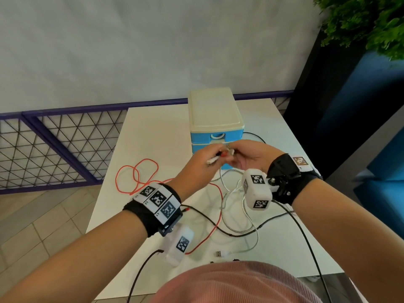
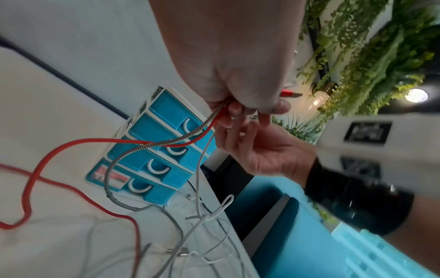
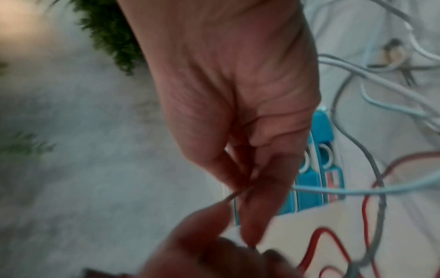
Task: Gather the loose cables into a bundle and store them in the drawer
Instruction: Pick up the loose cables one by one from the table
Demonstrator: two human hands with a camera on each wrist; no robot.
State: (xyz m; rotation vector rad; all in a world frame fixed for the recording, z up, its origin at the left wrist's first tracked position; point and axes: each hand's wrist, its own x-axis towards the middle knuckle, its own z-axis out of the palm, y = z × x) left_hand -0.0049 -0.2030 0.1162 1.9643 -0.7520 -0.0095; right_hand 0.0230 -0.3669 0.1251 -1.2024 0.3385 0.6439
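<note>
Both hands meet just in front of the blue drawer unit (image 1: 215, 119) with the cream top, all of its drawers closed. My left hand (image 1: 215, 155) grips the ends of the red cable (image 1: 137, 176) and the braided silver cable (image 2: 152, 145) together; a red plug (image 2: 289, 93) and a white plug (image 1: 213, 160) stick out past its fingers (image 2: 262, 105). My right hand (image 1: 231, 151) pinches the thin white cable (image 3: 357, 191) right beside the left fingertips. The rest of each cable trails loose over the white table (image 1: 153, 132). A black cable (image 1: 218, 228) lies among them.
A free USB plug (image 1: 219, 253) lies near the table's front edge. A purple mesh railing (image 1: 54, 145) runs along the left, a blue seat (image 1: 382, 193) and a dark planter with greenery (image 1: 371, 22) stand to the right. Black wires hang from both wrist cameras.
</note>
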